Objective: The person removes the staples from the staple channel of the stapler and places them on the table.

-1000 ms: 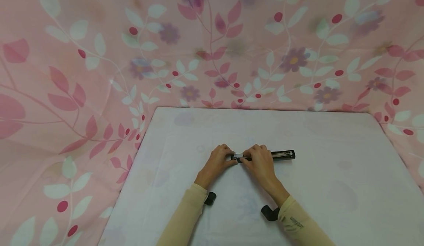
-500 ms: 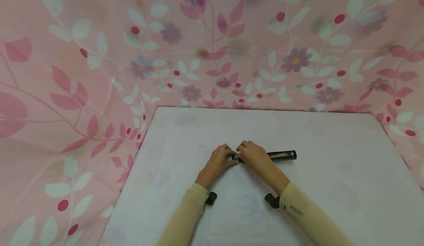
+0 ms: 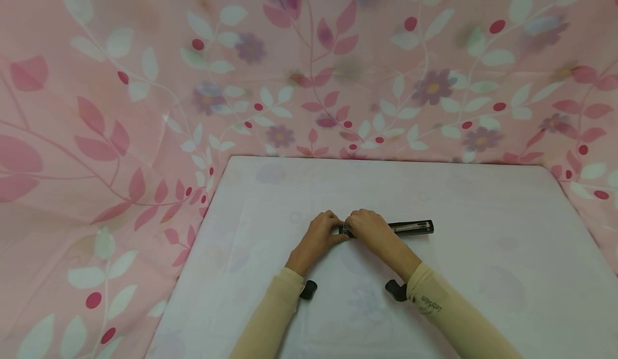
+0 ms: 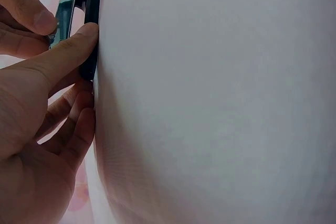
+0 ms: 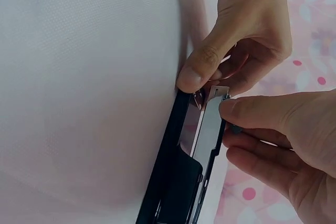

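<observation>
A black stapler (image 3: pixel 415 227) lies across the white table with its top swung open, the long cover reaching out to the right. My left hand (image 3: pixel 316 238) pinches the left end of its base, thumb against the black edge (image 5: pixel 168 150) in the right wrist view. Close beside it, my right hand (image 3: pixel 374 233) bends over the stapler and covers its middle. In the right wrist view the right thumb and fingers pinch the tip of the shiny metal staple magazine (image 5: pixel 211 124), which stands raised at an angle from the base. The left wrist view shows both hands at this end.
The white tabletop (image 3: pixel 483 273) extends around the stapler on all sides. Behind and to the left hangs a pink floral cloth (image 3: pixel 145 80). Black wrist devices, one at the left cuff (image 3: pixel 309 290) and one at the right cuff (image 3: pixel 396 290), stick out beside the sleeves.
My right hand has shifted left along the stapler to its end, the wrist turning over it, then dipped slightly. The left hand keeps its grip in the same place.
</observation>
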Demonstrator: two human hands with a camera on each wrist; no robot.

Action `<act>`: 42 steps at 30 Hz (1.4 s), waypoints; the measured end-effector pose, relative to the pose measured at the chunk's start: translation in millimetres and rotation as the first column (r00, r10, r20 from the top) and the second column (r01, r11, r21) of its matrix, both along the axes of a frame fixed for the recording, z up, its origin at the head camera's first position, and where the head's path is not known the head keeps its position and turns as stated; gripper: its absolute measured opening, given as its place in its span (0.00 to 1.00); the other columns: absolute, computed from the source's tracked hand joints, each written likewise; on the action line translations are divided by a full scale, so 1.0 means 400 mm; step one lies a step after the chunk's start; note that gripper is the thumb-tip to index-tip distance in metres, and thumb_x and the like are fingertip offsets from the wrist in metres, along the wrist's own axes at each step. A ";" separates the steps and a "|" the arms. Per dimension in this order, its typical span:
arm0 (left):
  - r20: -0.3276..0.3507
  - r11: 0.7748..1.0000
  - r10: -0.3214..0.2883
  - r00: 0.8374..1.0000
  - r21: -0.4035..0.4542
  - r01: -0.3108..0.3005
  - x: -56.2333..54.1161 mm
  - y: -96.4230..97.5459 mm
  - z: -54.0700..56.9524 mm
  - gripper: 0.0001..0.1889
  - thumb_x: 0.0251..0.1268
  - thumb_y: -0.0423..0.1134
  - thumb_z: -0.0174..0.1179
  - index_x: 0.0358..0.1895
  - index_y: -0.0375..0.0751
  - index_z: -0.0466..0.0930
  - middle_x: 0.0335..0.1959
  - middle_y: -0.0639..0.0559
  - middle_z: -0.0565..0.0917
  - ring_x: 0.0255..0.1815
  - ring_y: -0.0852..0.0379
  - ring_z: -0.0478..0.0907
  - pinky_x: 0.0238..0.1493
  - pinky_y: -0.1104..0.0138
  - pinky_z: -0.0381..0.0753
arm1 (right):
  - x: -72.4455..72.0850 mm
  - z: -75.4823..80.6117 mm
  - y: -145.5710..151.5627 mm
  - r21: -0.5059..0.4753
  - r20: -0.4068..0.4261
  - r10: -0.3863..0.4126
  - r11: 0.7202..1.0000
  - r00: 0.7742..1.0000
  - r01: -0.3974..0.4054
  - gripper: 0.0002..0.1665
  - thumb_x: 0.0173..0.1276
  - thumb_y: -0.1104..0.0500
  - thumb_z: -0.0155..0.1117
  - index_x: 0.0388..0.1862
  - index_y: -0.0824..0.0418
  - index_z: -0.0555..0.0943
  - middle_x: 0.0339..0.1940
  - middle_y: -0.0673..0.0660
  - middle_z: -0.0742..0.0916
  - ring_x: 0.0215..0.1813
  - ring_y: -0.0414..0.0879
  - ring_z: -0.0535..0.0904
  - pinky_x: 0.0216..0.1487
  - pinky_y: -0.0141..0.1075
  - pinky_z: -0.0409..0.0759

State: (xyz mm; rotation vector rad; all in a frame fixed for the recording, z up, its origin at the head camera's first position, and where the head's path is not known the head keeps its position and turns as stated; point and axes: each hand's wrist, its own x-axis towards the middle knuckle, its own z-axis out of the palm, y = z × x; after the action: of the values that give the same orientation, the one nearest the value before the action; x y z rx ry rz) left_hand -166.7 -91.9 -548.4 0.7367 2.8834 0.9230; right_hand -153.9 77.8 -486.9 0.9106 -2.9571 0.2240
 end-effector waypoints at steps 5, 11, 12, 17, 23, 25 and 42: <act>0.006 1.000 0.004 1.000 0.007 -0.004 0.002 0.002 0.001 0.18 0.54 0.47 0.72 0.47 0.45 0.88 0.39 0.53 0.82 0.40 0.58 0.76 0.43 0.69 0.73 | 0.001 -0.001 0.008 -0.045 -0.003 0.018 0.999 1.000 -0.018 0.05 0.61 0.67 0.69 0.32 0.58 0.88 0.27 0.50 0.86 0.29 0.41 0.76 0.28 0.32 0.73; 0.008 1.000 0.008 1.000 -0.006 -0.008 0.005 0.003 0.000 0.18 0.55 0.47 0.72 0.47 0.45 0.88 0.41 0.53 0.82 0.41 0.57 0.76 0.44 0.67 0.73 | 0.004 -0.004 0.017 -0.081 0.012 0.012 0.997 1.000 -0.011 0.06 0.61 0.65 0.71 0.37 0.57 0.89 0.33 0.50 0.88 0.34 0.42 0.81 0.32 0.33 0.77; 0.008 1.000 0.008 1.000 -0.008 -0.008 0.005 0.003 0.000 0.18 0.55 0.48 0.72 0.47 0.45 0.88 0.41 0.53 0.82 0.41 0.57 0.76 0.45 0.67 0.73 | 0.006 -0.003 0.019 -0.086 0.014 0.005 0.996 1.000 -0.004 0.06 0.61 0.64 0.71 0.37 0.57 0.89 0.34 0.50 0.89 0.35 0.43 0.82 0.33 0.34 0.78; 0.015 1.000 0.006 1.000 -0.007 -0.006 0.005 0.002 -0.002 0.18 0.56 0.48 0.71 0.48 0.44 0.88 0.42 0.53 0.82 0.42 0.57 0.76 0.45 0.67 0.74 | 0.020 0.007 0.034 -0.122 -0.008 -0.020 0.992 1.000 0.019 0.08 0.61 0.63 0.71 0.40 0.57 0.89 0.37 0.50 0.89 0.41 0.45 0.85 0.40 0.37 0.82; 0.014 1.000 0.015 1.000 -0.001 -0.015 0.005 0.001 -0.002 0.18 0.55 0.47 0.72 0.48 0.43 0.88 0.42 0.52 0.82 0.43 0.56 0.77 0.46 0.65 0.75 | 0.044 0.016 0.060 -0.153 -0.062 -0.014 0.988 0.998 0.005 0.09 0.60 0.62 0.72 0.41 0.59 0.88 0.39 0.52 0.90 0.43 0.46 0.86 0.43 0.38 0.83; 0.002 1.000 0.010 1.000 0.003 -0.010 0.005 0.001 -0.001 0.18 0.55 0.47 0.72 0.47 0.43 0.88 0.41 0.52 0.82 0.43 0.56 0.77 0.46 0.65 0.75 | 0.055 0.012 0.072 -0.174 -0.085 -0.011 0.985 0.996 -0.004 0.09 0.59 0.62 0.72 0.40 0.59 0.88 0.38 0.52 0.90 0.43 0.46 0.86 0.43 0.38 0.83; 0.000 1.000 0.014 1.000 -0.015 -0.014 0.003 0.004 0.000 0.18 0.54 0.47 0.73 0.47 0.43 0.88 0.42 0.51 0.82 0.44 0.55 0.77 0.48 0.64 0.75 | 0.161 -0.104 0.157 -0.316 -0.088 -0.038 0.949 0.995 0.008 0.08 0.59 0.61 0.73 0.39 0.57 0.88 0.37 0.50 0.90 0.43 0.44 0.86 0.47 0.39 0.82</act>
State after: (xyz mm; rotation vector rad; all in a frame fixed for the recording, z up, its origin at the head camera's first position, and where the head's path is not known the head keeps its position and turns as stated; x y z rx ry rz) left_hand -165.6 -90.2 -548.4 0.7160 2.8958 0.9012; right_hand -89.5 140.7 -528.4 0.8180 -2.7331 0.6153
